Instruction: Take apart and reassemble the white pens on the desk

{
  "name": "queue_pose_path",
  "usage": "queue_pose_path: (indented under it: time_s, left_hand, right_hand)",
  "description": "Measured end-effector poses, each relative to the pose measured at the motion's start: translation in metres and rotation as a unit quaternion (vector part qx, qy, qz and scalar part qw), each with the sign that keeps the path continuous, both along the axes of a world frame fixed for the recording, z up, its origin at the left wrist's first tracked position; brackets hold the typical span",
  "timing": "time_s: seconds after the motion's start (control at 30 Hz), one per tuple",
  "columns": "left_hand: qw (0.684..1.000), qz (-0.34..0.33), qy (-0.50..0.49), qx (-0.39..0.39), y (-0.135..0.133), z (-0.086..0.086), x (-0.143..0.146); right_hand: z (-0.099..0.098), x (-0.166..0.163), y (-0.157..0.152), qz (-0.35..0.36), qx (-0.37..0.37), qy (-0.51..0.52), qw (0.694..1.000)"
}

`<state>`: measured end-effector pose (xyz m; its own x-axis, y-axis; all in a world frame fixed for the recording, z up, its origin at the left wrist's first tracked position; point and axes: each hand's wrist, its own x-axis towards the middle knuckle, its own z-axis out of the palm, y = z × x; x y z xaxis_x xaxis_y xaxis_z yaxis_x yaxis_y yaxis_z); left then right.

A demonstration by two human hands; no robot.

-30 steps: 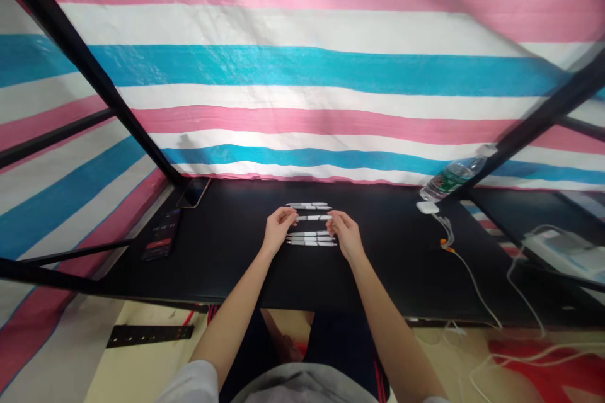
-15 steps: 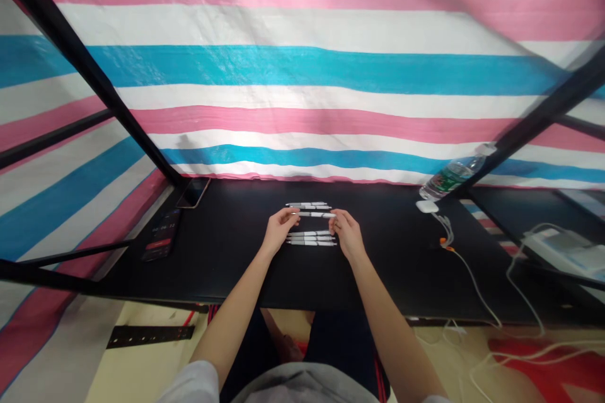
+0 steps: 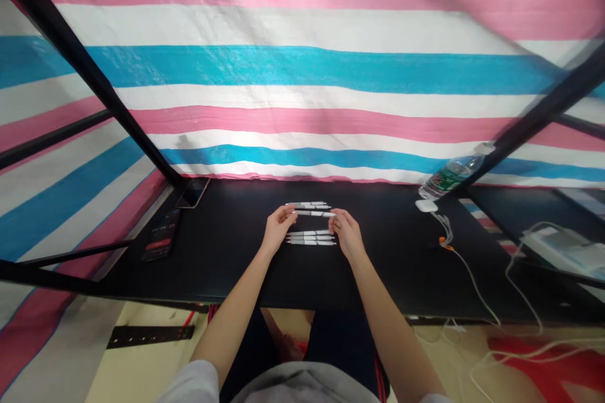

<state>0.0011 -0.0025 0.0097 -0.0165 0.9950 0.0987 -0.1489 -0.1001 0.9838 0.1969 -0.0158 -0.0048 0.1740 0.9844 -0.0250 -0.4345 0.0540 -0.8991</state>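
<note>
White pen [image 3: 316, 214], central, between 2 pen groups. Left hand [image 3: 276, 228] and right hand [image 3: 348, 231] pinch its opposite ends, presumably keeping it level. Near pens [image 3: 311, 238] face desk's [image 3: 227, 245] front edge; far pens [image 3: 309, 206], back edge. Parallel, perhaps for easy gripping.

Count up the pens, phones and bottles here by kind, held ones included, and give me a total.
Pens: 6 (1 held, 2 beyond it, 3 nearer the person, as far as such thin shapes can be told apart)
Phones: 2
Bottles: 1
Total: 9
</note>
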Motion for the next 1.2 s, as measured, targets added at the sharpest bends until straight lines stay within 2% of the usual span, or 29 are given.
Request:
queue_pose_path:
  time_s: [0.17,0.33,0.43,0.53,0.63,0.77,0.93,1.2]
  left_hand:
    - [0.999,0.009,0.034,-0.009,0.0005,-0.0021,-0.0015]
    - [1.0,-0.013,0.008,-0.002,0.0007,-0.0027,-0.0007]
    - [1.0,-0.005,-0.004,0.0,0.001,-0.0025,0.0002]
    - [1.0,0.011,0.01,-0.009,0.0016,-0.0034,-0.0002]
    - [0.999,-0.001,0.025,-0.023,0.0019,-0.0046,-0.0012]
    - [1.0,-0.016,0.004,-0.023,0.0015,-0.0041,-0.0013]
    - [1.0,-0.004,-0.023,-0.015,0.0022,-0.004,-0.0001]
    - [0.999,-0.015,-0.009,-0.029,0.0023,-0.0055,0.0]
  right_hand:
    - [-0.0006,-0.0003,0.0004,0.004,-0.002,-0.017,1.0]
    - [-0.0004,0.0004,0.0004,-0.006,0.024,-0.02,0.999]
    - [0.0002,0.0006,0.0004,-0.006,0.028,-0.012,1.0]
    - [0.0002,0.0005,0.0007,0.0,0.031,-0.012,0.999]
    - [-0.0007,0.0004,0.0013,0.005,0.028,-0.014,1.0]
    - [-0.0014,0.0001,0.0019,-0.002,0.019,-0.001,1.0]
    - [-0.0017,0.0012,0.002,0.019,0.019,0.021,0.999]
    - [-0.0081,0.0026,0.0049,0.03,0.025,0.046,0.998]
